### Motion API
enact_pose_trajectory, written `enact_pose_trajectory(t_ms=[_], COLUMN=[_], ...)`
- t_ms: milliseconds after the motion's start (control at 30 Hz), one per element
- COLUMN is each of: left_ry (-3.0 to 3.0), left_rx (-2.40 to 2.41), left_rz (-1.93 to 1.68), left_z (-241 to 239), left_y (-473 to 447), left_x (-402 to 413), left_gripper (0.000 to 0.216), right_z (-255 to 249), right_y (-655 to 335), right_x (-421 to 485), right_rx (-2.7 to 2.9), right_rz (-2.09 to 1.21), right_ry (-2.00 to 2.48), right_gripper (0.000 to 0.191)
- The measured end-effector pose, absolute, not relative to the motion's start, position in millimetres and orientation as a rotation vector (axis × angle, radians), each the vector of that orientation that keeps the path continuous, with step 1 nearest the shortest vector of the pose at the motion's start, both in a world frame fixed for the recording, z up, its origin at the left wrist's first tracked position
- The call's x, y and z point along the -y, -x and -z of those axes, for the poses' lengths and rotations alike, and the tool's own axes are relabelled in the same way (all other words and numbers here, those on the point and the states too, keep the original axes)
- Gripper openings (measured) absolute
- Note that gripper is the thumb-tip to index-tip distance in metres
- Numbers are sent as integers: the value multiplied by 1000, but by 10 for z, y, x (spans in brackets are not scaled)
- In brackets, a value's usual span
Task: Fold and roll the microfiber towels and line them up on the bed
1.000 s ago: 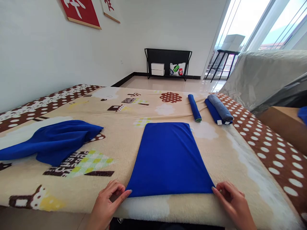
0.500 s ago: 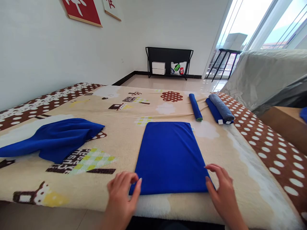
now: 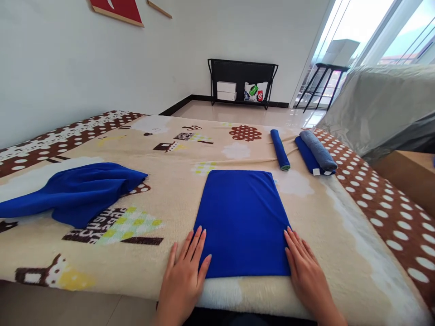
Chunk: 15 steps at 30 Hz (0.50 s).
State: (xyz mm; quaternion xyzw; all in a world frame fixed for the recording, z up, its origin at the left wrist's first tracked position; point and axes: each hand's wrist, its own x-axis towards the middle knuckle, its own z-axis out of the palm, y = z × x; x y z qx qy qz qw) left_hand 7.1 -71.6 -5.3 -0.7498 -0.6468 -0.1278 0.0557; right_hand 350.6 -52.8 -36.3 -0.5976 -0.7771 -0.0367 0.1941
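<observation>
A blue cloth (image 3: 243, 222), folded into a flat rectangle, lies in front of me on the patterned blanket (image 3: 176, 176). My left hand (image 3: 186, 267) rests flat on its near left edge, fingers stretched out and partly on the blanket. On the near right edge lies my right hand (image 3: 304, 260), also flat, its fingertips on the cloth's border. Faint creases run across the cloth's far right part. Neither hand grips anything.
At the left a crumpled blue cloth (image 3: 91, 190) is spread loosely. A rolled blue cloth (image 3: 280, 149) and a grey-blue roll (image 3: 318, 149) on a folded blue cloth (image 3: 304, 156) lie at the far right. Beyond stand a black rack (image 3: 243, 72) and a stool (image 3: 326, 74).
Both hands have gone from curled fingers at the cloth's side edges to lying flat on them. The near left corner has shifted inward to the right. The view has tilted slightly downward.
</observation>
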Motion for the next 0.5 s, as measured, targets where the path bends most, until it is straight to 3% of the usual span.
enact_pose_trajectory(t_ms=[167,267,400,500], left_ry=[2216,2353,2492,2492], left_rx=[1921,1854,1765,1752], left_rz=[519,555,515,484], left_z=[-200,-268,-104,49], left_y=[-297,-794,-1163,-888], left_x=[523,288,223,370], left_gripper=[61,64,57,55], right_z=[109,-38,81,242], right_y=[-3311,-2796,-2423,-2721], right_x=[278,72,45,143], right_rx=[2201,2258,2316,2292], right_rz=[197,168,51,-32], right_ry=[1636,1515,1440,1476], right_gripper=[40,49,51,49])
